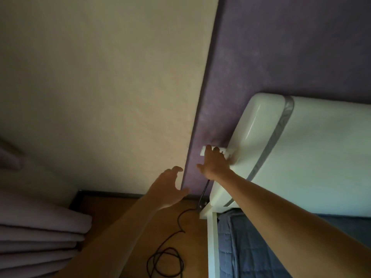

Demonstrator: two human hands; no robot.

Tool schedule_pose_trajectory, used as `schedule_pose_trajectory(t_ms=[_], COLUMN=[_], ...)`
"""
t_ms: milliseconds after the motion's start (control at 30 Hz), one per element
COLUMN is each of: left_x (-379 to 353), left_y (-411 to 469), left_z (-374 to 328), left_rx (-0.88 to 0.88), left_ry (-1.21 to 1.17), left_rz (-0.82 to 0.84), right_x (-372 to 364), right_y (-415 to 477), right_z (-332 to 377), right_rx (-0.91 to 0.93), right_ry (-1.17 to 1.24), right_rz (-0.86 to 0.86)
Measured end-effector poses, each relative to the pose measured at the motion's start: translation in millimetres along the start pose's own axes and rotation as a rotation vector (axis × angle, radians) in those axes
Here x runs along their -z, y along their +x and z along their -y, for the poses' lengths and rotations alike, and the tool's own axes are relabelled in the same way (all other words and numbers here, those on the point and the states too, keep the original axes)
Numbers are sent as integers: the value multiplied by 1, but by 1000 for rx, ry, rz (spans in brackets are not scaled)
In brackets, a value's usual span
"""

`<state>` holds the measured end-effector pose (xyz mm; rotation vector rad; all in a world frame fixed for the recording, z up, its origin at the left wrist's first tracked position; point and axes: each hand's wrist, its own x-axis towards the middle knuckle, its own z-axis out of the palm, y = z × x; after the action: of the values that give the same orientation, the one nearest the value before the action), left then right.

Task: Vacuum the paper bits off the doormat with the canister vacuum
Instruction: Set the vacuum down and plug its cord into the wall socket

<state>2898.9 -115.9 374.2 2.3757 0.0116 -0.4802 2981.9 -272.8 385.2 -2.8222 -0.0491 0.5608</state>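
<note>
Neither the doormat, the paper bits nor the canister vacuum is in view. A black power cord (172, 255) lies in loops on the wooden floor and runs up the purple wall to my right hand (215, 165). That hand presses against a white wall socket (203, 150) beside the headboard, its fingers closed over the plug, which the palm hides. My left hand (168, 189) hovers open, fingers spread, near the wall corner, a little left of and below the right hand, holding nothing.
A white padded headboard (301, 149) and a white bed frame (212, 237) with a blue quilt (241, 253) fill the right side. Folded pale curtains (36, 237) hang at the lower left. The cream wall (100, 87) meets the purple wall (281, 47) at a corner.
</note>
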Motion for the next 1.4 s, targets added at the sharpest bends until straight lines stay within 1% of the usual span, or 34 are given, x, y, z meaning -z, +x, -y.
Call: schedule_pose_trajectory(t_ms=[100, 267, 467, 633, 733, 833, 1000, 1133, 1400], left_x=[35, 85, 134, 160, 174, 190, 218, 231, 241], left_y=[-16, -49, -112, -178, -222, -271, -346, -392, -450], left_z=[-8, -24, -32, -25, -16, -4, 12, 20, 23], left_rx=[-29, -70, -82, -59, -52, -23, 22, 26, 78], left_ry=[56, 249, 454, 599, 622, 641, 663, 676, 650], left_rz=[-12, -45, 45, 31, 18, 0, -62, -91, -97], right_x=[25, 66, 98, 109, 111, 114, 119, 116, 102], right_y=[-20, -60, -128, -192, -232, -274, -340, -368, -403], right_z=[8, 24, 43, 58, 69, 84, 109, 126, 155], right_rx=[77, 182, 305, 328, 327, 329, 338, 332, 391], right_ry=[-76, -113, -90, -107, -146, -183, -274, -323, -278], right_rz=[16, 37, 74, 45, 26, 47, 41, 7, 4])
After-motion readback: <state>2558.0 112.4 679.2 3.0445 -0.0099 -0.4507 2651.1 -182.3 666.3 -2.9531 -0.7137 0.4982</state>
